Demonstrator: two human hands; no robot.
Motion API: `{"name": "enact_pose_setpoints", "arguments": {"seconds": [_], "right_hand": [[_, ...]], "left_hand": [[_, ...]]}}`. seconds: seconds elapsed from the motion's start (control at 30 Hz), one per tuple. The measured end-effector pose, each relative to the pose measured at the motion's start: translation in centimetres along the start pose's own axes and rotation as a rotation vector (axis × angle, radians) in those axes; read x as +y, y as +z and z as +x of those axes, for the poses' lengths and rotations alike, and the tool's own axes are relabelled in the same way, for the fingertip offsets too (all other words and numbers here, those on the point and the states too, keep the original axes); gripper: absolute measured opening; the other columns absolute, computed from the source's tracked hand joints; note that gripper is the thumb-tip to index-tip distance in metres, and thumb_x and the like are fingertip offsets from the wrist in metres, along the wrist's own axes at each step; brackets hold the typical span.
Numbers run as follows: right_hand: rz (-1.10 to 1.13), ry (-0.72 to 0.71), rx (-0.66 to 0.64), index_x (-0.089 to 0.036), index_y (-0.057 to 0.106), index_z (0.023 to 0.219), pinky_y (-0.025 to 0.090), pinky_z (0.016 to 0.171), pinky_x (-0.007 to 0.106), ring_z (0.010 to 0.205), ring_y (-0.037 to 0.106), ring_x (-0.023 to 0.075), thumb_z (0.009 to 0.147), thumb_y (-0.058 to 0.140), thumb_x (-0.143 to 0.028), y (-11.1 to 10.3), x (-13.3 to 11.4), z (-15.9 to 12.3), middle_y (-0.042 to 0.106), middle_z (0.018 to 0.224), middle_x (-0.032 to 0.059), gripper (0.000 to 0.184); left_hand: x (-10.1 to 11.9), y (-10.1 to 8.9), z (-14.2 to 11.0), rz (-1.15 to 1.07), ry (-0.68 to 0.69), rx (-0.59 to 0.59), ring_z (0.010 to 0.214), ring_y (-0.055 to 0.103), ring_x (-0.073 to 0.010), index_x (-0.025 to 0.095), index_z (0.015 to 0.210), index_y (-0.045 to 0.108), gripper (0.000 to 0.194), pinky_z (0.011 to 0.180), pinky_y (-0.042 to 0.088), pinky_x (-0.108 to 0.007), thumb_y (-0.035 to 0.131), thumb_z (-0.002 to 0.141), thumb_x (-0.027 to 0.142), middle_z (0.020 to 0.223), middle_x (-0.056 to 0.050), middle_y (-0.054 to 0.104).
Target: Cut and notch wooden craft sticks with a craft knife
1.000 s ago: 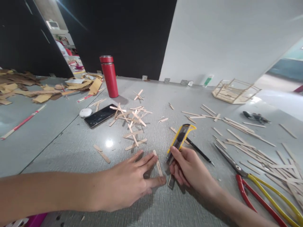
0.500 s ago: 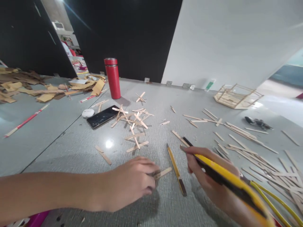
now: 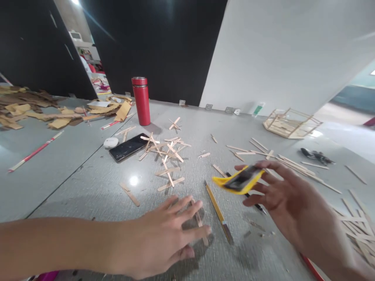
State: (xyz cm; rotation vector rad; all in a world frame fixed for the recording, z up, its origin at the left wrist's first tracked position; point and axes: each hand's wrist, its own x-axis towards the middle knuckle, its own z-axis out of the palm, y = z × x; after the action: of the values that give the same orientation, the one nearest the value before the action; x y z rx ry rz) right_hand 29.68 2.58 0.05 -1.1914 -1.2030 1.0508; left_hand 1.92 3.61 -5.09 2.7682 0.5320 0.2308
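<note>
My left hand point(image 3: 166, 238) lies low over the table with its fingers spread. Beneath its fingertips is a wooden craft stick point(image 3: 202, 230), partly covered. My right hand point(image 3: 288, 207) is raised, palm turned inward, and grips a yellow-and-black utility knife point(image 3: 238, 180), which is smeared by motion. Under that knife a black pen point(image 3: 259, 208) rests on the table, partly hidden. Between my hands lies a slim yellow tool point(image 3: 216, 207) with a pointed far tip and a dark near end. Ahead of my left hand is a loose pile of craft sticks point(image 3: 172, 150).
A red flask point(image 3: 141, 102) stands at the back, near a phone point(image 3: 129, 147) and a white earbud case point(image 3: 111, 143). At the back right sits a stick frame point(image 3: 290, 128). Scattered sticks point(image 3: 359, 226) cover the right side; torn cardboard point(image 3: 61, 117) lies far left.
My left hand has spread its fingers and released the craft stick, which now lies turned under them. My right hand has lifted and rotated with the utility knife.
</note>
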Motion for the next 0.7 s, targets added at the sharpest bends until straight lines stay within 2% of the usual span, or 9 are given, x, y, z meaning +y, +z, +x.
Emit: {"name": "enact_pose_setpoints", "arguments": {"seconds": [0.07,0.13,0.23,0.3,0.33,0.4,0.5,0.63,0.7], "right_hand": [[-0.092,0.021,0.026,-0.027,0.058,0.098,0.060,0.058,0.029,0.076,0.068,0.0194,0.097,0.061,-0.047,-0.2,0.5,-0.1,0.069,0.103,0.0063,0.020],[-0.195,0.035,0.044,-0.027,0.055,0.097,0.058,0.060,0.027,0.069,0.063,0.0156,0.092,0.070,-0.046,-0.4,1.0,-0.6,0.068,0.096,0.0026,0.024],[-0.356,0.092,-0.030,-0.032,0.047,0.123,0.058,0.062,0.027,0.068,0.063,0.0169,0.098,0.058,-0.054,-0.6,1.6,-1.8,0.068,0.080,-0.0018,0.036],[-0.481,0.159,-0.127,-0.034,0.031,0.144,0.056,0.058,0.026,0.060,0.062,0.0169,0.101,0.050,-0.058,-0.6,1.8,-2.8,0.066,0.068,-0.0050,0.053],[-0.535,0.190,-0.170,-0.033,0.027,0.148,0.054,0.056,0.026,0.057,0.061,0.0169,0.101,0.049,-0.058,-0.7,2.0,-3.3,0.067,0.067,-0.0050,0.058],[-0.659,0.199,-0.222,-0.031,0.038,0.146,0.054,0.059,0.028,0.063,0.065,0.0184,0.100,0.050,-0.058,-0.7,2.4,-4.3,0.074,0.079,0.0003,0.054],[-0.861,0.110,-0.271,-0.029,0.064,0.129,0.057,0.070,0.033,0.082,0.071,0.0241,0.100,0.051,-0.053,-0.6,2.9,-5.4,0.077,0.094,0.0073,0.040],[-1.039,-0.063,-0.325,-0.030,0.071,0.131,0.058,0.068,0.037,0.076,0.073,0.0260,0.098,0.054,-0.047,0.3,3.2,-6.1,0.079,0.095,0.0087,0.041],[-1.072,-0.092,-0.344,-0.029,0.071,0.132,0.058,0.067,0.039,0.076,0.073,0.0273,0.098,0.052,-0.044,0.9,3.3,-6.1,0.080,0.093,0.0094,0.042]], "left_hand": [[-0.1,0.1,-0.5,-0.006,0.001,-0.042,0.153,0.024,-0.0442,0.031,0.155,0.042,0.049,0.116,0.033,-0.067,0.048,0.106,0.035,0.167,-0.017,0.030],[-0.2,0.3,-0.6,-0.035,-0.015,-0.059,0.154,0.021,-0.0432,0.036,0.156,0.041,0.050,0.118,0.030,-0.066,0.049,0.106,0.038,0.169,-0.013,0.027],[0.0,0.6,-0.5,-0.085,-0.049,-0.059,0.154,0.021,-0.0442,0.037,0.157,0.040,0.054,0.120,0.029,-0.065,0.051,0.104,0.048,0.169,-0.013,0.026],[0.3,1.0,-0.3,-0.114,-0.067,-0.075,0.154,0.017,-0.0459,0.033,0.159,0.036,0.062,0.120,0.028,-0.065,0.052,0.103,0.054,0.169,-0.016,0.023],[0.5,1.3,-0.3,-0.125,-0.067,-0.086,0.154,0.013,-0.0462,0.030,0.161,0.033,0.066,0.120,0.027,-0.065,0.050,0.102,0.056,0.169,-0.019,0.020],[0.7,2.0,-0.3,-0.139,-0.058,-0.098,0.155,0.004,-0.0448,0.025,0.163,0.027,0.071,0.122,0.024,-0.064,0.046,0.103,0.059,0.170,-0.022,0.012],[0.9,2.8,-0.4,-0.140,-0.043,-0.095,0.154,-0.005,-0.0423,0.021,0.164,0.021,0.073,0.124,0.019,-0.061,0.040,0.105,0.059,0.169,-0.024,0.000],[1.0,3.0,-0.4,-0.157,-0.044,-0.096,0.152,-0.005,-0.0439,0.027,0.164,0.021,0.072,0.124,0.019,-0.061,0.043,0.104,0.059,0.169,-0.021,-0.008],[1.0,2.9,-0.4,-0.165,-0.042,-0.101,0.152,-0.003,-0.0449,0.029,0.164,0.021,0.072,0.123,0.020,-0.063,0.045,0.103,0.059,0.169,-0.020,-0.009]]}}
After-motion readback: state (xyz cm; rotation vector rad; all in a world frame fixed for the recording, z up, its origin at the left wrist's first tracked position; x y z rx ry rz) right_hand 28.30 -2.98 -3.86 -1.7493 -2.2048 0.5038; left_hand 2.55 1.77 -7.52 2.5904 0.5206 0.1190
